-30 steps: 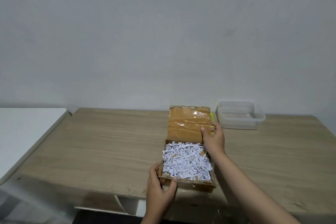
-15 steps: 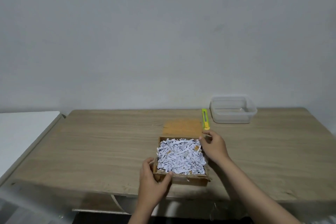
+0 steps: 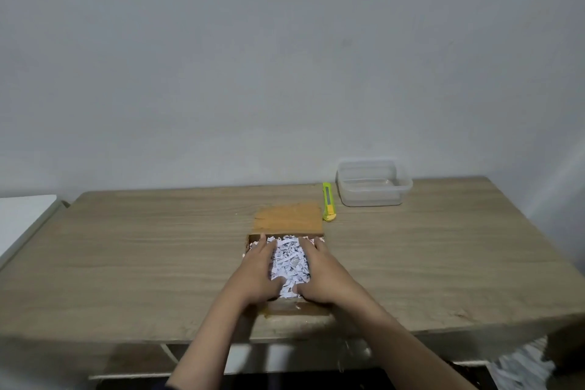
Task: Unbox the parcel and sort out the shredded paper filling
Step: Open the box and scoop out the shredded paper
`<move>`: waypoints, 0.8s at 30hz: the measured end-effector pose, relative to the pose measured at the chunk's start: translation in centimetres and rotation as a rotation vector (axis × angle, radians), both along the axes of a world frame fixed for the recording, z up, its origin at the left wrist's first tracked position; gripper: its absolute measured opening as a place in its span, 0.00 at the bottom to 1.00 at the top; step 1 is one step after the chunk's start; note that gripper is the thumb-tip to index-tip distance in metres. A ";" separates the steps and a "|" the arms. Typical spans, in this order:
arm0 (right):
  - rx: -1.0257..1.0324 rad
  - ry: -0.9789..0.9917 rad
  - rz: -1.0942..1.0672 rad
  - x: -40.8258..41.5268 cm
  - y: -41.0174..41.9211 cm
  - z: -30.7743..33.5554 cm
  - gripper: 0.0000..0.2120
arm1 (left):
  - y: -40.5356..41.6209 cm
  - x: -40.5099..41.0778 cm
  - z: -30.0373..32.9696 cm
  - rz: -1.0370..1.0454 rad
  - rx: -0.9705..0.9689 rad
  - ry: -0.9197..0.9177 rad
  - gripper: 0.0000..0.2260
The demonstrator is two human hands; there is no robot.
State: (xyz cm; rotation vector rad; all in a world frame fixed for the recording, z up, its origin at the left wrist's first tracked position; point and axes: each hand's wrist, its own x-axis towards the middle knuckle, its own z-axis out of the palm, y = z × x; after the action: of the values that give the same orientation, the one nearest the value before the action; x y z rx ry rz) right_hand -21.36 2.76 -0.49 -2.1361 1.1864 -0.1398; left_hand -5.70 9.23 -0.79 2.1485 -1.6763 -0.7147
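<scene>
Right now both hands are down in the open box (image 3: 286,307), which sits on the near part of the wooden table (image 3: 126,263), close to its front edge. The left hand (image 3: 258,272) lies along the left side of the shredded paper (image 3: 289,260) and the right hand (image 3: 319,269) along the right side, fingers pointing away from the person toward the far wall of the box. On both hands the fingers look fairly straight and laid against the heap, with the two thumbs reaching in toward each other across the near end of the paper, so the white pile shows as a strip between the hands. I cannot tell whether the fingertips are dug under the shreds or only pressing on them. The box's lid flap (image 3: 288,218) is folded right back and lies flat on the table behind the box, its brown face up. Just beside the flap's right edge lies a yellow-green cutter (image 3: 328,201), lengthwise toward the wall and apart from both hands. Near it, to the right and at the back edge of the table, stands a clear plastic tub (image 3: 373,184), open on top. A white surface (image 3: 22,215) shows at the far left, beside the table. Under the table at the lower right there is a pale heap (image 3: 522,364), too blurred to name.
</scene>
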 end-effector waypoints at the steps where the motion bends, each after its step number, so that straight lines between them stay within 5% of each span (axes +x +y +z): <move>1: -0.002 0.026 0.017 0.1 -0.1 0.2 0.49 | 0.0 0.1 0.2 -0.007 -0.007 0.015 0.38; 6: 0.053 0.182 0.119 1.0 -0.7 1.7 0.48 | -0.7 -0.1 0.7 -0.018 0.150 0.006 0.45; 13: 0.084 0.301 0.138 2.3 -1.9 1.5 0.51 | -2.9 0.0 2.3 -0.113 0.427 -0.175 0.41; 24: 0.164 0.234 0.175 2.0 -2.6 0.7 0.53 | -2.8 1.0 1.7 -0.118 0.394 -0.100 0.48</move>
State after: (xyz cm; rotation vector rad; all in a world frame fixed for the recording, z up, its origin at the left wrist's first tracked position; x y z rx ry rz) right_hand -19.33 0.18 0.25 -2.1388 1.0912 0.2823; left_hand -4.73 6.39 0.87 2.3925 -1.8527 -1.0647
